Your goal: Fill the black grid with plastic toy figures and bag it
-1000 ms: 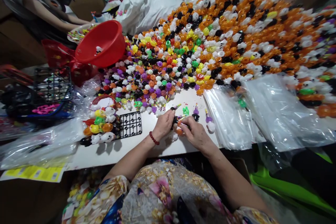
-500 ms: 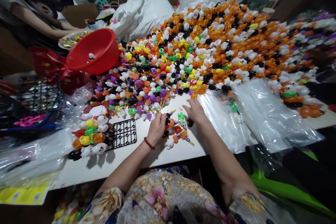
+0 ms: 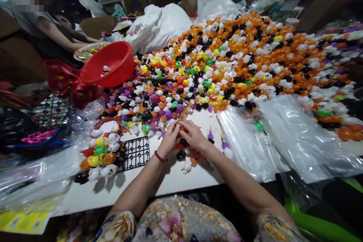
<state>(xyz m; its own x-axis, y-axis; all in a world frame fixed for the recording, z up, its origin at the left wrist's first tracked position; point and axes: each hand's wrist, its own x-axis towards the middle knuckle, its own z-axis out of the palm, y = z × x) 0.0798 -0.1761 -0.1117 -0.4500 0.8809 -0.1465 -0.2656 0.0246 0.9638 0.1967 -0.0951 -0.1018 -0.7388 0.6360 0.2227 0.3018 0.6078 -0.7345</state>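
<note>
My left hand [image 3: 170, 138], with a red bead bracelet [image 3: 161, 156] at the wrist, is closed, its fingertips meeting those of my right hand [image 3: 193, 135]. My right hand is closed too. A speck of orange shows between the fingers, but what they hold is mostly hidden. Right under the hands lies a small cluster of plastic character toppers in black, red and orange, with a white topper [image 3: 186, 165] nearest me. To the right of my right hand stand out two purple-topped sticks with multicoloured shafts, the nearer one a purple topper [image 3: 225, 145].
A large heap of coloured toppers [image 3: 249, 60] covers the back of the white table [image 3: 113, 193]. Clear plastic bags [image 3: 246, 147] lie right. On the left are a black grid rack [image 3: 136, 153] with toppers and a red basin [image 3: 109, 64]. Another person works at far left.
My right hand has come left from the table to meet my left hand, and its fingers have closed. The view has shifted slightly. Two purple-topped sticks now show at the right.
</note>
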